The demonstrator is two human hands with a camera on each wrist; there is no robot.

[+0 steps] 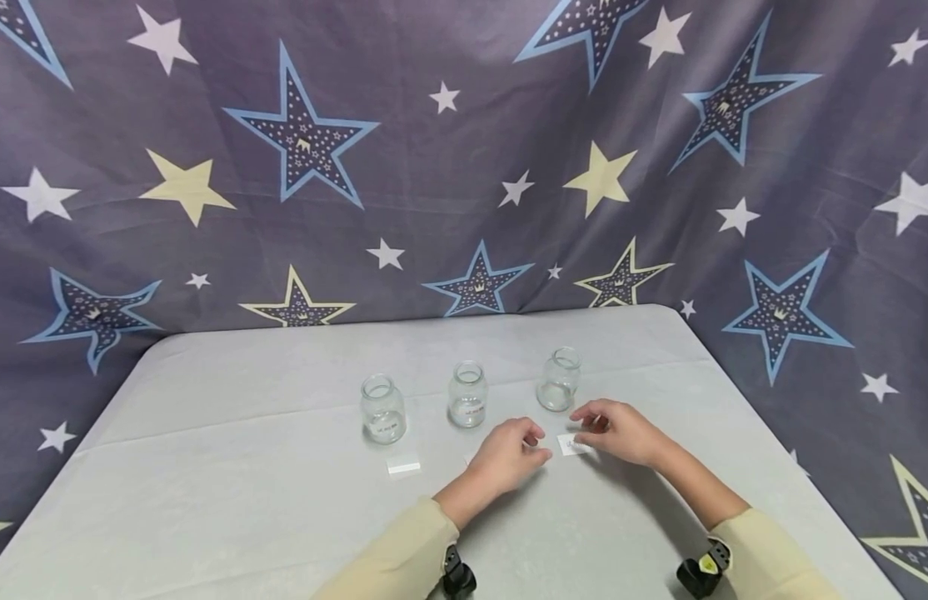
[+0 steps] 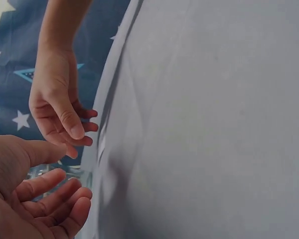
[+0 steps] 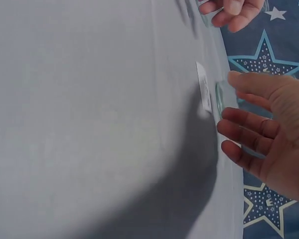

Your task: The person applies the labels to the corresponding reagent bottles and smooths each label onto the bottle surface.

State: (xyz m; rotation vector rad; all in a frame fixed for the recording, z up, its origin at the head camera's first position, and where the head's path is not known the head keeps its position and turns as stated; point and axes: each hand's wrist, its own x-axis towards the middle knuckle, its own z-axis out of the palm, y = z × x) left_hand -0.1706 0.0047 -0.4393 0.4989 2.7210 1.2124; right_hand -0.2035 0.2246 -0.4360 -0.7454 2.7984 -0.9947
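A small white label (image 1: pixel 571 445) with dark print lies flat on the table; in the right wrist view the label (image 3: pixel 204 87) also shows. My right hand (image 1: pixel 620 431) hovers by its right edge, fingers loosely bent, holding nothing; in its wrist view the hand (image 3: pixel 269 124) is spread with a gap between thumb and fingers. To the label's left is my left hand (image 1: pixel 505 456), its fingers slightly curved around nothing. Behind the right hand stands a clear glass jar (image 1: pixel 558 381) without a visible label. The middle jar (image 1: pixel 467 395) and left jar (image 1: pixel 382 409) show printed text low on their sides.
A white strip (image 1: pixel 402 464) lies in front of the left jar. Part of another white piece (image 1: pixel 468 459) shows beside the left hand, mostly hidden by it. A pale cloth covers the table (image 1: pixel 209 483), and a star-patterned curtain (image 1: pixel 434 167) hangs behind.
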